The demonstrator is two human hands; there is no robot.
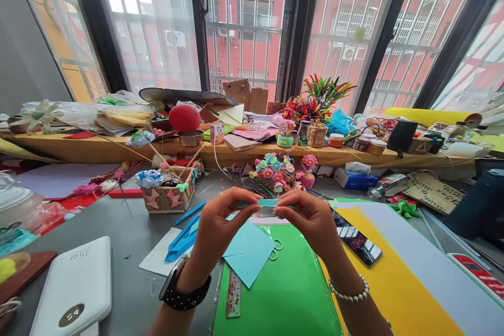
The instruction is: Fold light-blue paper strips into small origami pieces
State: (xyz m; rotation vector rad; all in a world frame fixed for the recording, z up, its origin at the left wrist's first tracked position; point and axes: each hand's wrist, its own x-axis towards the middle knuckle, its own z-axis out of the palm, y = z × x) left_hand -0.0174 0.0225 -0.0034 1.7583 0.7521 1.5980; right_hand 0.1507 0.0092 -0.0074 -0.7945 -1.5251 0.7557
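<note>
Blue paper piece (268,202): small and narrow, held up above the far end of the green mat (283,283), bridging both hands; its folds are too small to tell.
Left hand (222,218): over the mat's far left corner, grip pinching the piece's left end between thumb and fingers.
Right hand (311,215): over the mat's far right part, grip pinching the other end likewise.
Two-ended hold: probably keeps so light a piece level and in plain sight.
Blue sheets (249,258): flat on the mat's left part, likely for easy reach; scissors (277,244) show only handles at their right corner.
Ruler (233,296): along the mat's left edge, seemingly out of use.
Stick-sided box (163,203): on the bench (129,252), beyond the mat to its left; sticks (193,160) and blue paper flowers (148,178) stand in it, perhaps to spare the petals.
Metal bowl (191,139): on the ledge (98,149) beyond the mat; a red balloon (185,117) sits at its mouth, likely so it cannot roll.
Tissue box (354,180): beyond the mat, rightward; a tissue (358,168) pokes out.
</note>
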